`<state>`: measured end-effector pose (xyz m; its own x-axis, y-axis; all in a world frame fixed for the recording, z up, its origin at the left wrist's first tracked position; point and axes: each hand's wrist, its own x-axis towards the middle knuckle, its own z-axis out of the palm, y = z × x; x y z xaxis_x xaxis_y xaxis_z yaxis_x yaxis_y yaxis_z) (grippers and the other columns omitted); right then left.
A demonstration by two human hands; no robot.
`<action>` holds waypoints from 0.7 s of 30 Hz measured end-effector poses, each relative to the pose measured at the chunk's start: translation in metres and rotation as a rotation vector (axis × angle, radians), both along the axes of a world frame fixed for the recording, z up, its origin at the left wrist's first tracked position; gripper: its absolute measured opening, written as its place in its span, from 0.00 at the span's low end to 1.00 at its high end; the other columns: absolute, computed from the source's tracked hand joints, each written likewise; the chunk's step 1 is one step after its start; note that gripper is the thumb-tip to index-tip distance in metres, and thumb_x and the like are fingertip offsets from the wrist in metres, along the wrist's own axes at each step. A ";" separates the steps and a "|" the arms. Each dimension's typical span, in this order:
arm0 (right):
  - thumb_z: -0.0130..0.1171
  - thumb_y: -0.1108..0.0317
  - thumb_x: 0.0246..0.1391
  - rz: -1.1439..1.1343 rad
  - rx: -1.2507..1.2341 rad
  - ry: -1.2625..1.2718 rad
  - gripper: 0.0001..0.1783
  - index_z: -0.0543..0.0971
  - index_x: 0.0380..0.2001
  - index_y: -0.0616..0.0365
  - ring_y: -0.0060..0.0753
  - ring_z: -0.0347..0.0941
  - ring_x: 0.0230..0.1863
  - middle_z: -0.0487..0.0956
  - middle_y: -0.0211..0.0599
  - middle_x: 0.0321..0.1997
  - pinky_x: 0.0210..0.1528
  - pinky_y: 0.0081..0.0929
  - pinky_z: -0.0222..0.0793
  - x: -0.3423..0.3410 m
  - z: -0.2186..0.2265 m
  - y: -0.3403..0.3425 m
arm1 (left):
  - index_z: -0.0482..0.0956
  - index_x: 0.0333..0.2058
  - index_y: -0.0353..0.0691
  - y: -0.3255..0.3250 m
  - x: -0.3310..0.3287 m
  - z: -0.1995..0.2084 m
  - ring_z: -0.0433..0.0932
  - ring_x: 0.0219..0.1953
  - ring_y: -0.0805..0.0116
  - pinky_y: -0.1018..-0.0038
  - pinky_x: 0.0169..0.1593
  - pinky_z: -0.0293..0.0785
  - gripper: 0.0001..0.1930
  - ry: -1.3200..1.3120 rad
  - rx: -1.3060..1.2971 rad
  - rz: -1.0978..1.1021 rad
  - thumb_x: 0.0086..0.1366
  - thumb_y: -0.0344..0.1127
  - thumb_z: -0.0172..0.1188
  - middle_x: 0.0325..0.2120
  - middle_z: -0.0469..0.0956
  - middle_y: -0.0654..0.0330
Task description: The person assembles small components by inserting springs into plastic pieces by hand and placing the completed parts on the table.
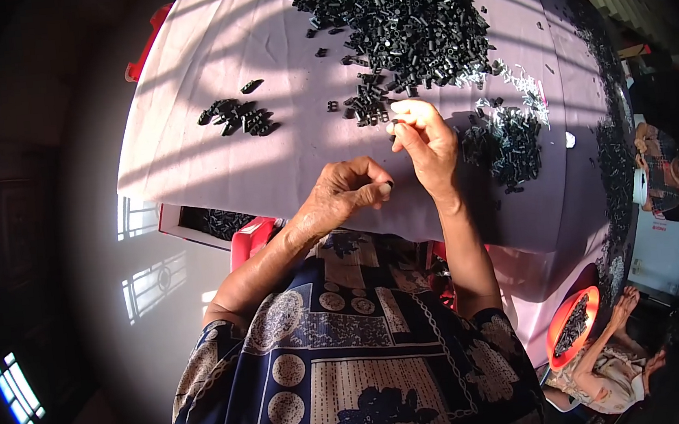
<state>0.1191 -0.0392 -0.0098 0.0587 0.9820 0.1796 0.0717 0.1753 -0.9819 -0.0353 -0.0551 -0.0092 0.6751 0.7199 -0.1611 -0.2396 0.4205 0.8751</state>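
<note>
My left hand (346, 191) is closed in a pinch over the near edge of the table, with a tiny dark piece (389, 183) at the thumb and fingertip. Slightly farther and to the right, my right hand (429, 142) pinches a small black plastic part (394, 131); its exact shape is mostly hidden by the fingers. Just beyond the right fingertips lies a small cluster of black parts (368, 104). Right of that hand is a pile of thin grey and black pieces (510, 142). A small heap of black parts (236, 117) sits off to the left.
A large mound of black tubular parts (411, 21) covers the far middle of the pink tablecloth (204, 160). An open box of dark parts (218, 221) stands below the table's left edge, by a red chair (251, 241). At right, another person (604, 374) sits near an orange bowl (558, 322).
</note>
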 end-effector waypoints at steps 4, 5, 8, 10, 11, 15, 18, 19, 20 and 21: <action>0.46 0.73 0.46 0.079 -0.053 0.261 0.07 0.67 0.31 0.62 0.19 0.64 0.21 0.70 0.36 0.26 0.27 0.17 0.62 0.011 0.009 -0.010 | 0.69 0.25 0.32 0.003 0.006 0.009 0.66 0.22 0.79 0.84 0.27 0.63 0.09 0.028 0.016 0.042 0.51 0.33 0.53 0.18 0.69 0.64; 0.46 0.73 0.45 0.082 -0.081 0.376 0.06 0.67 0.30 0.62 0.20 0.64 0.21 0.70 0.36 0.26 0.26 0.17 0.62 0.011 0.012 -0.012 | 0.69 0.26 0.32 0.004 0.008 0.007 0.66 0.22 0.79 0.84 0.27 0.63 0.10 0.012 0.040 0.045 0.51 0.35 0.53 0.18 0.69 0.64; 0.48 0.74 0.44 0.079 -0.059 0.450 0.06 0.68 0.29 0.62 0.18 0.64 0.21 0.70 0.33 0.25 0.25 0.14 0.61 0.012 0.014 -0.020 | 0.69 0.26 0.32 0.003 0.014 0.010 0.66 0.22 0.79 0.83 0.27 0.64 0.09 0.004 0.050 0.054 0.52 0.34 0.53 0.18 0.69 0.64; 0.48 0.74 0.43 0.076 -0.071 0.501 0.06 0.68 0.28 0.61 0.18 0.63 0.22 0.70 0.33 0.24 0.26 0.14 0.60 0.010 0.018 -0.028 | 0.69 0.26 0.32 0.002 0.017 0.010 0.66 0.22 0.79 0.83 0.27 0.64 0.09 -0.023 0.042 0.065 0.52 0.33 0.52 0.18 0.69 0.64; 0.48 0.74 0.43 0.074 -0.071 0.501 0.06 0.68 0.28 0.61 0.18 0.63 0.22 0.70 0.33 0.24 0.26 0.14 0.60 0.009 0.017 -0.031 | 0.69 0.26 0.32 0.001 0.019 0.010 0.66 0.22 0.79 0.83 0.27 0.64 0.08 -0.051 0.035 0.080 0.52 0.33 0.52 0.18 0.69 0.64; 0.49 0.74 0.43 0.057 -0.043 0.492 0.05 0.69 0.27 0.61 0.17 0.62 0.23 0.70 0.32 0.24 0.26 0.13 0.59 0.006 0.017 -0.037 | 0.69 0.26 0.32 0.001 0.026 0.009 0.66 0.22 0.79 0.83 0.27 0.65 0.07 -0.076 0.027 0.104 0.52 0.31 0.52 0.19 0.69 0.64; 0.49 0.74 0.43 -0.027 -0.041 0.369 0.05 0.69 0.27 0.61 0.16 0.63 0.24 0.70 0.30 0.24 0.28 0.11 0.59 0.008 0.015 -0.042 | 0.69 0.26 0.32 -0.001 0.031 0.005 0.66 0.22 0.80 0.84 0.27 0.64 0.07 -0.045 0.055 0.145 0.52 0.31 0.52 0.19 0.69 0.64; 0.49 0.75 0.43 -0.049 -0.026 0.335 0.05 0.69 0.27 0.62 0.17 0.63 0.25 0.69 0.32 0.25 0.27 0.13 0.59 0.010 0.014 -0.043 | 0.69 0.26 0.32 -0.002 0.032 0.002 0.66 0.22 0.80 0.84 0.27 0.64 0.06 -0.034 0.085 0.154 0.52 0.30 0.52 0.19 0.69 0.65; 0.49 0.76 0.42 -0.071 -0.010 0.300 0.05 0.69 0.27 0.62 0.19 0.63 0.26 0.69 0.33 0.27 0.27 0.14 0.60 0.011 0.014 -0.044 | 0.69 0.26 0.32 -0.002 0.033 0.000 0.66 0.22 0.80 0.85 0.27 0.64 0.06 -0.024 0.115 0.164 0.52 0.30 0.52 0.19 0.69 0.65; 0.49 0.76 0.42 -0.073 -0.012 0.300 0.05 0.69 0.27 0.62 0.19 0.63 0.26 0.69 0.33 0.27 0.27 0.14 0.60 0.012 0.013 -0.045 | 0.69 0.26 0.32 -0.002 0.034 0.000 0.66 0.22 0.80 0.85 0.27 0.64 0.06 -0.024 0.113 0.161 0.52 0.30 0.52 0.19 0.69 0.65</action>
